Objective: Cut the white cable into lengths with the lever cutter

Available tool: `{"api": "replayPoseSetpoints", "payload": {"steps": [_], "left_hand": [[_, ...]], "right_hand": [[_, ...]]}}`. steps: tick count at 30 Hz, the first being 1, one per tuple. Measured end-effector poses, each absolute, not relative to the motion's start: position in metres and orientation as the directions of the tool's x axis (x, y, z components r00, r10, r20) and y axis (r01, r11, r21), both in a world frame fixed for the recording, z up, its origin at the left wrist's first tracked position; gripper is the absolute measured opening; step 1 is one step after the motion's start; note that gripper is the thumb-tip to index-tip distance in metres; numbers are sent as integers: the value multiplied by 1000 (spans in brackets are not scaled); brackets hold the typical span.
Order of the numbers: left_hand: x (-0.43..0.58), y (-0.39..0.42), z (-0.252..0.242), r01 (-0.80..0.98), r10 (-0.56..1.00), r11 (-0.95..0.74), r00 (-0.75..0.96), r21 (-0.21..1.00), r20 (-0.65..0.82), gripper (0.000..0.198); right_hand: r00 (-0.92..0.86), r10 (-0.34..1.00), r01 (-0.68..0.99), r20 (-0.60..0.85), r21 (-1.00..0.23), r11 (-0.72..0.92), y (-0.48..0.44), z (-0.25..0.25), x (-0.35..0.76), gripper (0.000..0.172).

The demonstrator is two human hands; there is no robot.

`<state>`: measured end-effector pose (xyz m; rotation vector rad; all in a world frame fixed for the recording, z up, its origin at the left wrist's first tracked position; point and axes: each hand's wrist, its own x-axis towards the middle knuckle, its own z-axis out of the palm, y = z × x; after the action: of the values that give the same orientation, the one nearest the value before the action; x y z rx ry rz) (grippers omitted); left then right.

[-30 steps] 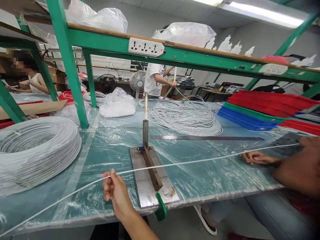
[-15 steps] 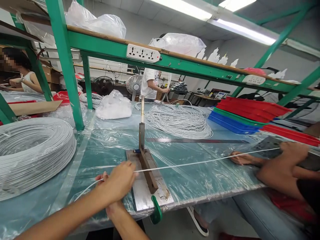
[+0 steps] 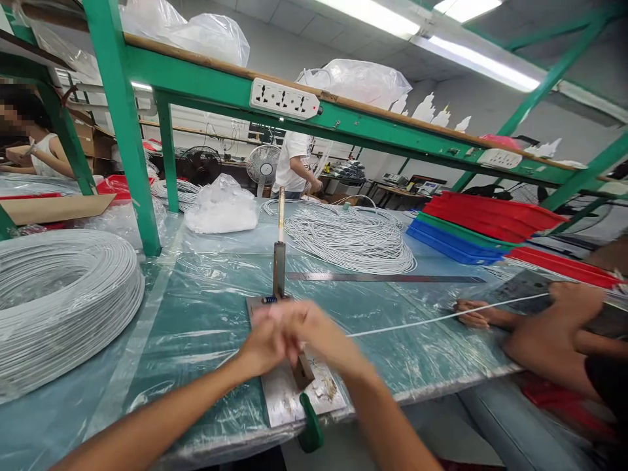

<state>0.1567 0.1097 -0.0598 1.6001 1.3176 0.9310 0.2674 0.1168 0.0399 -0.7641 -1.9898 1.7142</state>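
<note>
My left hand (image 3: pixel 262 343) and my right hand (image 3: pixel 321 333) meet over the lever cutter's metal base plate (image 3: pixel 289 402) at the table's front edge. Both are smeared by motion. My left hand looks like a closed fist. A taut white cable (image 3: pixel 417 322) runs from under my right hand off to the right, where a co-worker's hand (image 3: pixel 478 314) rests on it. The cutter's lever handle (image 3: pixel 280 242) stands upright just behind my hands. A green clamp (image 3: pixel 309 432) fixes the plate to the table edge.
A big coil of white cable (image 3: pixel 53 301) lies at the left, a loose cable pile (image 3: pixel 350 239) behind the cutter. A steel ruler (image 3: pixel 383 277) lies across the table. Red, green and blue trays (image 3: pixel 485 226) are stacked at the right. A green shelf post (image 3: pixel 122 131) stands at the left.
My left hand slid right along the cable to the cutter. My right hand came up from below and joined it there. The co-worker's hand stayed on the cable.
</note>
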Motion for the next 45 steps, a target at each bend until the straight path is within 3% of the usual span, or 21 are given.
{"api": "replayPoseSetpoints", "payload": {"steps": [2, 5, 9, 15, 20, 23, 27, 32, 36, 38, 42, 45], "left_hand": [[158, 110, -61, 386, 989, -93, 141, 918, 40, 28], [158, 109, -58, 459, 993, -97, 106, 883, 53, 24], [159, 107, -54, 538, 993, -118, 87, 835, 84, 19], [159, 117, -65, 521, 996, -81, 71, 849, 51, 19], [159, 125, -80, 434, 997, -46, 83, 900, 11, 22], [160, 127, -87, 382, 996, -37, 86, 924, 4, 26], [163, 127, -93, 341, 998, -17, 69, 940, -7, 37], [165, 124, -90, 363, 999, 37, -4, 931, -38, 34], [168, 122, -83, 398, 996, 82, -58, 913, -64, 31], [169, 121, -80, 410, 995, 95, -73, 907, -71, 30], [171, 122, -79, 425, 994, 99, -88, 900, -67, 30], [172, 123, -81, 429, 994, 95, -92, 898, -61, 30]], "right_hand": [[-403, 905, 157, 137, -964, 216, 176, 69, 265, 31], [-227, 967, 194, 120, -967, 166, 260, 88, 250, 32], [-246, 969, 243, -33, -970, 29, 322, 91, 224, 37], [-302, 944, 245, -134, -968, -60, 327, 102, 200, 30], [-375, 923, 182, -91, -983, -23, 303, 117, 219, 64], [-379, 920, 154, -98, -987, -42, 286, 127, 241, 74], [-381, 915, 103, -133, -990, -100, 246, 138, 279, 63], [-341, 907, 125, -246, -968, -216, 169, 128, 328, 49], [-371, 870, 176, -323, -945, -276, 119, 95, 359, 23], [-372, 851, 195, -369, -928, -317, 99, 77, 371, 27], [-351, 819, 139, -454, -890, -434, 68, 50, 379, 57], [-294, 782, 91, -550, -830, -550, 53, 38, 375, 52]]}}
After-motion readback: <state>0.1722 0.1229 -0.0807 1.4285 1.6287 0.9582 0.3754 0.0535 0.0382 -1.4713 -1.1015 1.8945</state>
